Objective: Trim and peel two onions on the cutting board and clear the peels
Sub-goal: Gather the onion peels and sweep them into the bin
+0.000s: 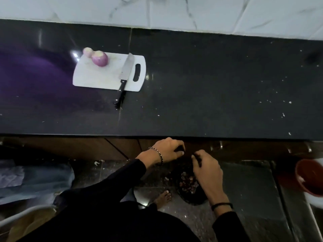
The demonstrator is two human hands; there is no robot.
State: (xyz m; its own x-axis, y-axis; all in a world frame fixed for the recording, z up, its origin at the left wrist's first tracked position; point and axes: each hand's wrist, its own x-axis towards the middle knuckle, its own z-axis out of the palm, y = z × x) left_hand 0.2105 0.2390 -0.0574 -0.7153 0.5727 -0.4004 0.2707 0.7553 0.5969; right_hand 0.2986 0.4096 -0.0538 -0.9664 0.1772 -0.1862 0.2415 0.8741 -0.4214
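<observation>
Two peeled purple onions [100, 58] sit on the far corner of the white plastic cutting board [97, 75], well beyond the fingers. The black-handled steel knife [125, 74] is parked beside them, so cutting's prob. done. L hand [167, 151] & R hand [206, 168] hang below the counter edge, fingertips bunched nearly together. Directly under them is the dark round bin [194, 199] w/ purple peels [187, 185], so they're likely shedding scraps. Can't tell if they pinch any.

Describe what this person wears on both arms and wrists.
Both arms are covered by long black sleeves, the left sleeve and the right sleeve, ending just short of the wrists. By the left hand the wrist carries a thin beaded bracelet of dark and light beads. By the right hand sits a thin black band. No rings show.
</observation>
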